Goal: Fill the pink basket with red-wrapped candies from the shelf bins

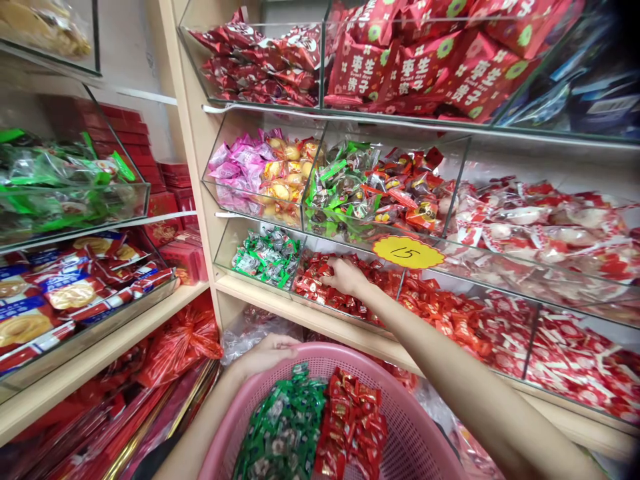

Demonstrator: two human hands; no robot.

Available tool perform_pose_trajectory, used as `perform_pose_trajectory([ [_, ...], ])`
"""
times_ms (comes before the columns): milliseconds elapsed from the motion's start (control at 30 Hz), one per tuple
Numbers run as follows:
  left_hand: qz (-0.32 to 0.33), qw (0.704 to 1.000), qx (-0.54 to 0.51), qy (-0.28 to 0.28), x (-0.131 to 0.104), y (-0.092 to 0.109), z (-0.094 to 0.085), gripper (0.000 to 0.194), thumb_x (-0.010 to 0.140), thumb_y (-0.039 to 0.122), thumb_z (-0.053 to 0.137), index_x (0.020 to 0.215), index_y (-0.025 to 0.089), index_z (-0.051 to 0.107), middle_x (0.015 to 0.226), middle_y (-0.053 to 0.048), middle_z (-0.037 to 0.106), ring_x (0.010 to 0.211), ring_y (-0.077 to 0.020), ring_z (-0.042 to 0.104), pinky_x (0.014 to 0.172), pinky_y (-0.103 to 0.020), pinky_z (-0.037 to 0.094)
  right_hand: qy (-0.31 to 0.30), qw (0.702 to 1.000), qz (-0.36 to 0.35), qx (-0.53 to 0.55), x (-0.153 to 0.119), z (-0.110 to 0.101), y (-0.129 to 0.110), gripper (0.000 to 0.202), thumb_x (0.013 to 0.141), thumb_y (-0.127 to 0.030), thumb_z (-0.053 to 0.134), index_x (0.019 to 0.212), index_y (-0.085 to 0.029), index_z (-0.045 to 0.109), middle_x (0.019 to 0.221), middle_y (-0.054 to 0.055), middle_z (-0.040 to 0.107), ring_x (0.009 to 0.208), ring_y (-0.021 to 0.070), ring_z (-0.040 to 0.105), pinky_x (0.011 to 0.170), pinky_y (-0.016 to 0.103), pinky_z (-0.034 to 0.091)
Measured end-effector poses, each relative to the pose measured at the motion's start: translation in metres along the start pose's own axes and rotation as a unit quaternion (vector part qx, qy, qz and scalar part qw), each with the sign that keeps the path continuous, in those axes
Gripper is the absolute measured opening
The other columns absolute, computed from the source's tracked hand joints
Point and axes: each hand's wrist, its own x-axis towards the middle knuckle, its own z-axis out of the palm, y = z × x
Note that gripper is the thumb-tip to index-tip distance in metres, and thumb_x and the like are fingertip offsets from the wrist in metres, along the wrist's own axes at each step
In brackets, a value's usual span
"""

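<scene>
R hand (345, 277) is down at the lower bin, fingertips bent onto the red-wrapped sweets (310, 283), which lie right under & around the fingers, mostly to their L; can't tell if any are gripped. L hand (275, 348) is at the far L rim of the pink basket (407, 420), fingers laid fairly straight along it; can't tell whether it's actually gripping. Basket is below & nearer the body than R hand, just in front of the wooden shelf edge (280, 301). Inside: green packets (283, 427) on the L, closer to L hand, red packets (353, 423) next to them on the R, both well apart from R hand. Bin just L of the reds has green & silver sweets (267, 253); orange-red sweets (445, 310) are to the R, w/ yellow tag "15" (407, 252) above R wrist
</scene>
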Motion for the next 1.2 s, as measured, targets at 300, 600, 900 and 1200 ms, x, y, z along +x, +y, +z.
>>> perform_pose_trajectory([
  [300,0.017,1.000,0.017,-0.015,-0.002,0.003,-0.002,0.040,0.067,0.034,0.059,0.099,0.010,0.061,0.095,-0.008,0.065,0.080,-0.0189,0.058,0.071,-0.026,0.042,-0.011,0.997,0.080,-0.016,0.001,0.019,-0.024,0.026,0.074,-0.032,0.053,0.095,-0.016,0.055,0.107,0.011,0.052,0.091,0.0196,0.054,0.070,0.026,0.041],
  [600,0.016,1.000,0.013,-0.014,-0.004,0.006,0.000,0.041,0.067,0.034,0.059,0.099,0.010,0.061,0.094,-0.008,0.065,0.080,-0.0186,0.058,0.071,-0.026,0.042,-0.029,0.992,0.119,0.004,-0.002,0.016,-0.029,0.025,0.073,-0.022,0.052,0.096,-0.013,0.056,0.108,0.015,0.051,0.090,0.0200,0.055,0.069,0.026,0.041],
  [900,0.015,1.000,0.011,-0.006,-0.004,0.006,0.000,0.041,0.067,0.034,0.059,0.099,0.010,0.061,0.094,-0.008,0.065,0.080,-0.0187,0.058,0.070,-0.026,0.042,-0.023,0.995,0.098,0.003,-0.005,0.021,-0.022,0.031,0.073,-0.030,0.052,0.099,-0.014,0.051,0.096,0.013,0.059,0.090,0.0229,0.055,0.067,0.028,0.040],
  [1200,0.017,1.000,0.014,-0.005,-0.004,0.003,-0.002,0.040,0.068,0.034,0.059,0.099,0.010,0.061,0.095,-0.008,0.064,0.081,-0.0186,0.057,0.071,-0.026,0.042,-0.004,0.996,0.091,-0.011,-0.001,0.020,-0.010,0.027,0.073,-0.033,0.050,0.092,-0.015,0.054,0.096,0.013,0.059,0.090,0.0226,0.054,0.069,0.028,0.039],
])
